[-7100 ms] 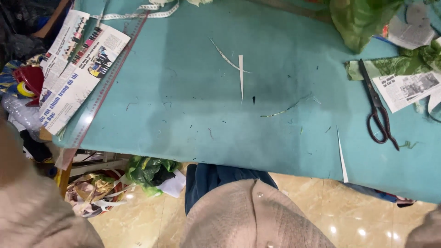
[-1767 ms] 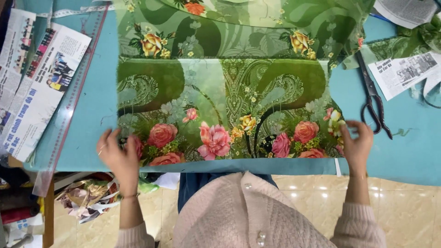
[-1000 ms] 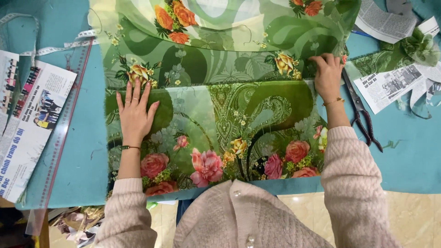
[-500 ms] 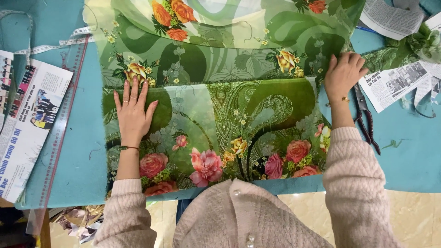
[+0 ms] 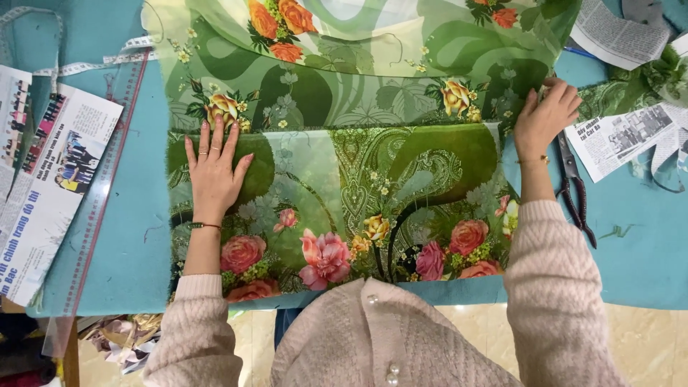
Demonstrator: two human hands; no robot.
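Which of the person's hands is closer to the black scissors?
The right hand. It rests on the floral fabric's right edge, just beside the scissors. The left hand lies flat far across the fabric.

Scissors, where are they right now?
In the head view, the black-handled scissors lie on the blue table at the right side, just beside the right hand and wrist, next to a newspaper piece.

No packages, labels, signs, screens.

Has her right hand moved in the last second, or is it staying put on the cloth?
Yes. The right hand slid a little toward the scissors, from upon the green flowered cloth to its right edge.
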